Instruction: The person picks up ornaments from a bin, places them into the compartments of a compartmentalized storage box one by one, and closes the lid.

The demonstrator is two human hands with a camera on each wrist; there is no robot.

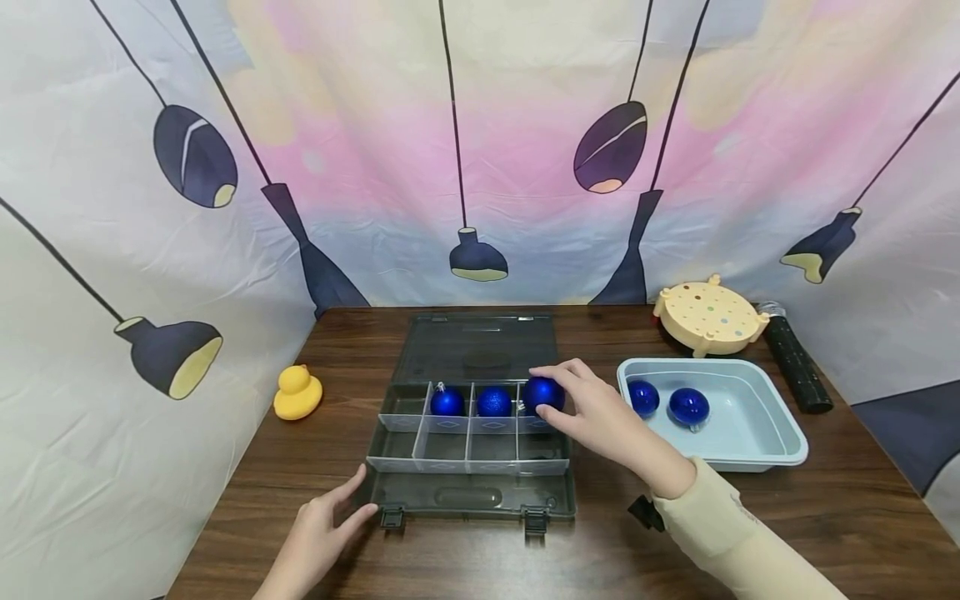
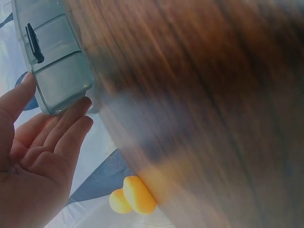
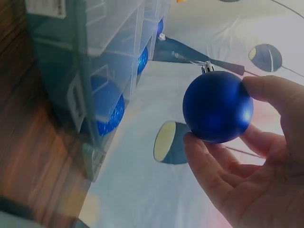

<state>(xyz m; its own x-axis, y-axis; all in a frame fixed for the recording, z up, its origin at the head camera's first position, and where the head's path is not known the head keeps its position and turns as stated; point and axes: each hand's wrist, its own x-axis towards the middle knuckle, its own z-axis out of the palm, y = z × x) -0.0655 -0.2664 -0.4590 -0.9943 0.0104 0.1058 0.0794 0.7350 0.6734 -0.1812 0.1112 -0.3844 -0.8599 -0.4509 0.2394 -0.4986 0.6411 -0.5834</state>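
Note:
My right hand (image 1: 600, 417) pinches a matte blue Christmas ball (image 1: 543, 393) between thumb and fingertips, over the far right compartment of a divided plastic box (image 1: 472, 498). In the right wrist view the held ball (image 3: 218, 107) has its silver cap pointing up and a clear loop. Two more blue balls, a smooth one (image 1: 447, 402) and a textured one (image 1: 494, 402), sit in the back row. A glittery blue ball (image 3: 113, 111) shows through the clear wall. My left hand (image 1: 322, 525) has its fingers extended, fingertips right at the box's front left corner.
A light blue tray (image 1: 757, 450) on the right holds two shiny blue balls (image 1: 688, 407). Behind it are a spotted cream round toy (image 1: 708, 317) and a black microphone (image 1: 798, 362). A yellow rubber duck (image 1: 297, 393) stands on the left. The box's dark lid (image 1: 476, 346) lies folded back.

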